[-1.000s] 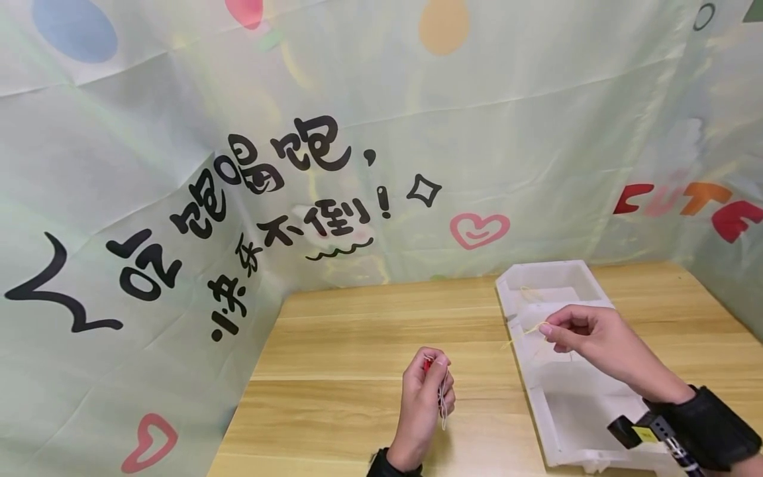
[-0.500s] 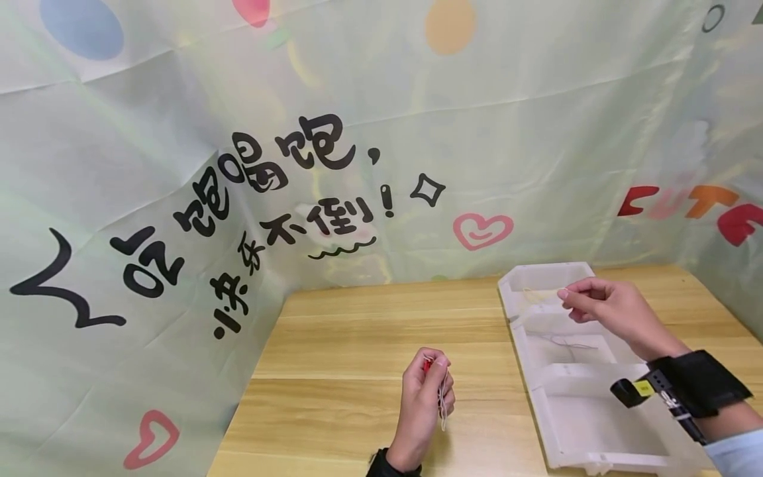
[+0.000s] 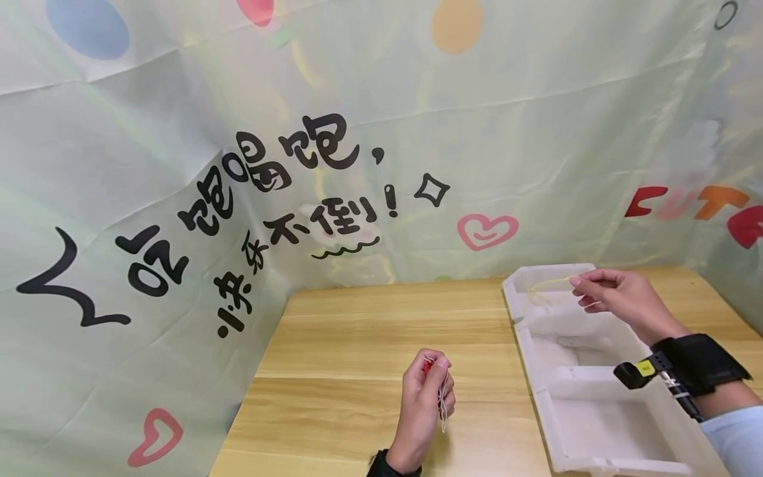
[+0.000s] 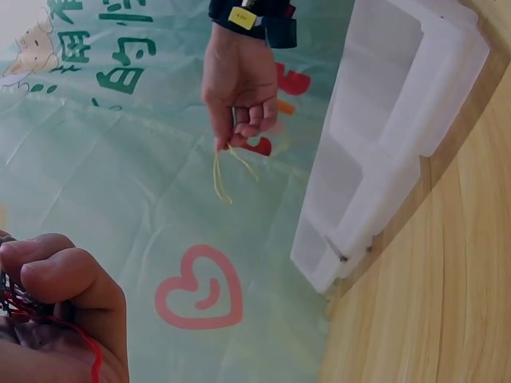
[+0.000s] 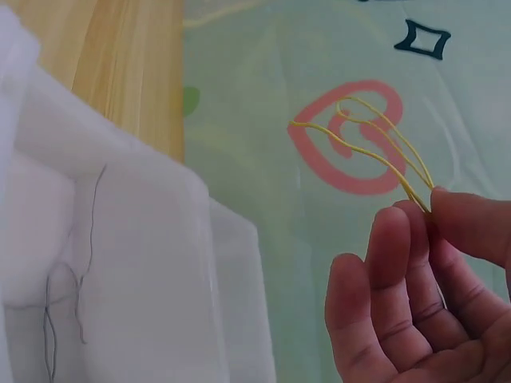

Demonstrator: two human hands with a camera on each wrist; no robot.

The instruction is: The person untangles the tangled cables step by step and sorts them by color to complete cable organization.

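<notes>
My right hand (image 3: 626, 298) pinches a looped yellow thread (image 5: 371, 152) between thumb and index finger, above the far compartment of a white divided tray (image 3: 532, 377). In the right wrist view its other fingers are loosely bent and the thread ends hang free. My left hand (image 3: 422, 397) is curled around a bundle of threads over the table, left of the tray. Red thread (image 4: 93, 355) trails from that fist in the left wrist view, and pale grey thread (image 3: 443, 411) hangs below it in the head view. Most of the bundle is hidden by the fingers.
Thin grey thread (image 5: 92, 223) lies in the tray's middle compartment. The tray stands on the right of the wooden table (image 3: 334, 344). A printed cloth (image 3: 369, 79) hangs behind and at both sides. Each wrist wears a black band (image 3: 700, 363).
My right hand, with the yellow thread, has moved away and slightly right, from over the middle compartment to over the far one. My left hand has stayed nearly still.
</notes>
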